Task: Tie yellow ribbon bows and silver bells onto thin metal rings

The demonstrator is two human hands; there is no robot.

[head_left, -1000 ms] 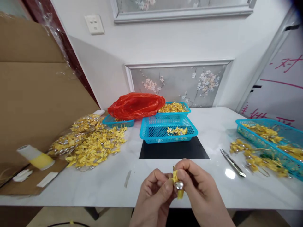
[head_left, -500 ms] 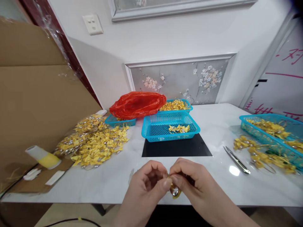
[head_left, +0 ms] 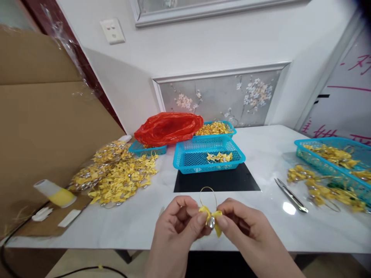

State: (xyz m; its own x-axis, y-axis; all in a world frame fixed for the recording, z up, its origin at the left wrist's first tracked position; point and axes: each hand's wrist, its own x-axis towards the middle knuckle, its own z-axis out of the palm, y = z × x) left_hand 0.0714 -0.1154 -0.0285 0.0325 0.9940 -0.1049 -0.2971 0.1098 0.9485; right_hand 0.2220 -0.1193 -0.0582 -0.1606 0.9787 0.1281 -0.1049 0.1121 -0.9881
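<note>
Between my two hands, over the near edge of the white table, is a yellow ribbon bow [head_left: 218, 228] with a shiny silver bell-like bead at its middle and a thin gold loop standing up above it. My left hand [head_left: 180, 226] pinches the bow's left side between thumb and fingers. On the other side, my right hand [head_left: 244, 224] pinches the right loop of the bow. Some fingertips are hidden behind the ribbon. Ahead of the hands stands a blue basket [head_left: 208, 168] with a few similar bows inside, partly on a black mat [head_left: 217, 183].
A big heap of yellow bows [head_left: 124, 181] lies on the left, by a yellow-and-white cone [head_left: 56, 193]. Behind are a red plastic bag [head_left: 168, 129] and further baskets. On the right are thread snips [head_left: 291, 195], loose bows [head_left: 315, 187] and another blue basket [head_left: 307, 154].
The bow has been turned and raised between my hands, so its front, bead and gold loop now show. My fingers have shifted to its two sides.
</note>
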